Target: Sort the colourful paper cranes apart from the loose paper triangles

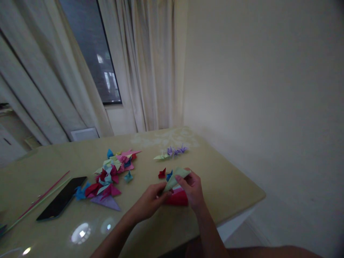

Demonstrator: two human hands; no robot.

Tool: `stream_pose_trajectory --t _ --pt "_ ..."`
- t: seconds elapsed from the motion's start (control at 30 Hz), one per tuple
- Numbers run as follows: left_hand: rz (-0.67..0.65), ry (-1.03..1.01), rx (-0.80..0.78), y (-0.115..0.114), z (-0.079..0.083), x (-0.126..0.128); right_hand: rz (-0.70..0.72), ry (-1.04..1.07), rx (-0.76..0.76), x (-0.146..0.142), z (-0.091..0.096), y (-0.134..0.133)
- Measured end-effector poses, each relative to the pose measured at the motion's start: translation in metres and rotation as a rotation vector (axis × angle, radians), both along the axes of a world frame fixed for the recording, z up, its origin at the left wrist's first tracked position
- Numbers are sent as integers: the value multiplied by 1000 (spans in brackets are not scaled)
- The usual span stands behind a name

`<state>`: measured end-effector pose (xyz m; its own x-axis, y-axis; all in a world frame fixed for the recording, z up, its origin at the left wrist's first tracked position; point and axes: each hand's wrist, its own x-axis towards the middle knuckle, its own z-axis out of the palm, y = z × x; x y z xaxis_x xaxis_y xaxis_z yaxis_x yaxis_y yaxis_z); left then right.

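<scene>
A folded piece of light green origami paper is held between both hands above the table's near side. My left hand pinches its lower left end. At the upper right end, my right hand grips it with the thumb on top. Below the hands lies a stack of red and pink paper, partly covered by them. Just past the green paper sit a small red folded piece and a blue folded piece.
A heap of colourful origami lies to the left, beside a black phone and two thin sticks. Purple paper cranes and a light green crane rest farther back. The table's edge runs along the right.
</scene>
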<state>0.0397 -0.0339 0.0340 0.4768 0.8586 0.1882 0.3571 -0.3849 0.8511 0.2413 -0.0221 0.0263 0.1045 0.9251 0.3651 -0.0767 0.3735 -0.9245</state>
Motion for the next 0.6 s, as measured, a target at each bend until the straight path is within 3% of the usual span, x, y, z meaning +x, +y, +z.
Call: stream_pose_trajectory --t 0.1,0.17,0.23,0.37,0.43,0.5,0.6 --pt "-12 131 54 0 1 -2 -55 -157 37 22 -14 7" --pt "-31 225 67 4 3 -9 -28 -212 24 31 -20 11" --pt "44 312 143 12 3 -22 29 -279 0 33 -24 13" --pt "614 603 425 34 -11 -59 52 -431 -12 29 -24 10" --pt "799 769 445 41 -23 -79 30 -517 -20 28 -24 8" --pt "801 837 383 46 -34 -95 -6 -620 -23 29 -25 6" --pt "666 745 296 49 -45 -106 -126 -765 40 30 -27 6"
